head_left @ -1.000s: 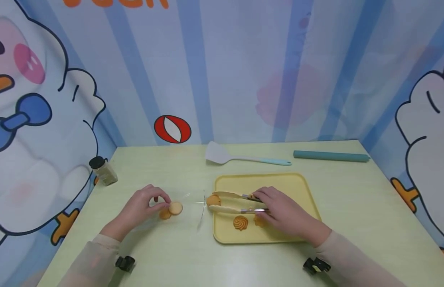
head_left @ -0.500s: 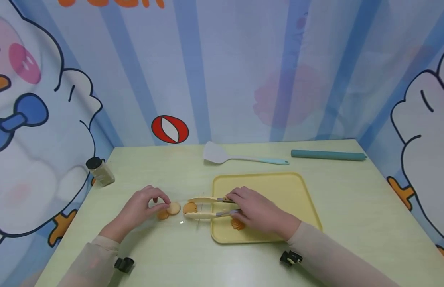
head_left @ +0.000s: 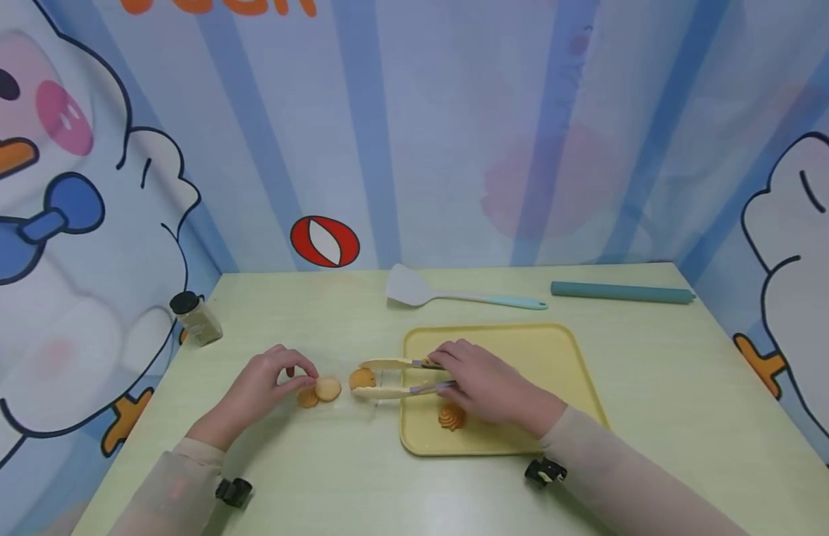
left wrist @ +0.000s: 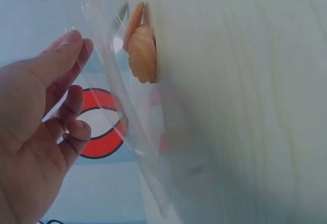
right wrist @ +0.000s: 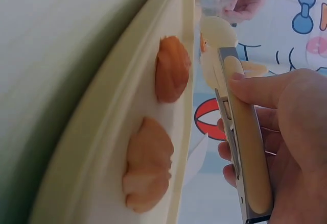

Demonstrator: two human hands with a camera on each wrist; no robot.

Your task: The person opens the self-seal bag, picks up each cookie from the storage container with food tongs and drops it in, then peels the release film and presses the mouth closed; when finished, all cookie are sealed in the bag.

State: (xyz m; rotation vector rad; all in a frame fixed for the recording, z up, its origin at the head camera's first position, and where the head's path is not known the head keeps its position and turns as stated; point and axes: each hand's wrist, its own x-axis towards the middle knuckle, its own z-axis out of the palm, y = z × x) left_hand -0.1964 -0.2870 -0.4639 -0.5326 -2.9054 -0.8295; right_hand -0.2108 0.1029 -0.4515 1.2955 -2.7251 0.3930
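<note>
My left hand (head_left: 263, 387) pinches the edge of a clear plastic bag (left wrist: 135, 140) between thumb and finger. Inside the bag lie a pale round cookie (head_left: 329, 388) and a browner one (head_left: 307, 398). My right hand (head_left: 484, 383) grips a pair of cream-tipped tongs (head_left: 386, 392), with another round cookie (head_left: 362, 378) between their tips, just right of the cookies in the bag. Below the right hand, a swirl cookie (head_left: 451, 416) sits on the yellow tray (head_left: 521, 339); a second tray cookie (right wrist: 148, 165) shows in the right wrist view.
Behind the tray lie a spatula (head_left: 407, 286) with a light blue handle and a teal rolled item (head_left: 622, 292). A black-capped jar (head_left: 197, 320) stands at the table's left edge. A printed curtain (head_left: 441, 134) closes off the back.
The right hand has carried the tongs and their cookie left, from the tray's edge to beside the bagged cookies, then slightly up. The left hand has held its place.
</note>
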